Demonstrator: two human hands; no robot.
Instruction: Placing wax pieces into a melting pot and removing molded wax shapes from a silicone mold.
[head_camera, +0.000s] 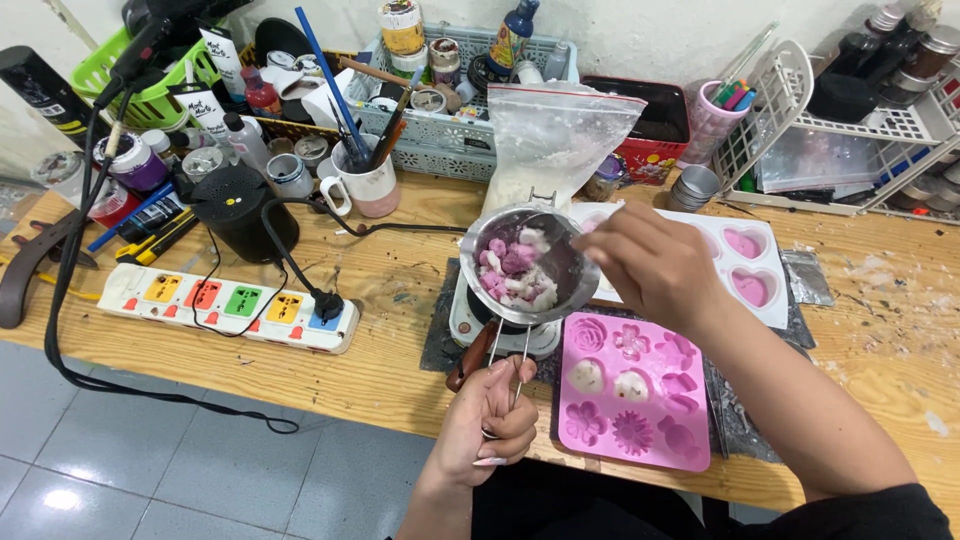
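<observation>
Small metal melting cup (530, 265), filled with pink and white wax chunks (512, 268), held tilted above a little white electric burner (470, 322) near the middle of the wooden workbench (390, 370). Nearest, left hand (490, 415) closed tight around the cup's wire handle (508, 355), thumb over the top. Just right of that, pink silicone flower mould (632, 388), two of its cavities filled with pale wax, the rest bare. Above it, right hand (655, 265) at the cup's rim, fingers curled and pinched toward the chunks; whether anything sits between the fingertips cannot be told. Behind that hand, white heart-shaped mould tray (760, 275) with pink fill in two hearts. Left along the bench, white power strip (235, 305) with coloured sockets and one black plug in it, then a black cylindrical appliance (240, 215). Farther back, clear plastic bag (555, 135) of white flakes, a mug (368, 185) crowded with brushes, a grey crate (450, 150) of jars and bottles, and a white wire rack (850, 150) at far right.
</observation>
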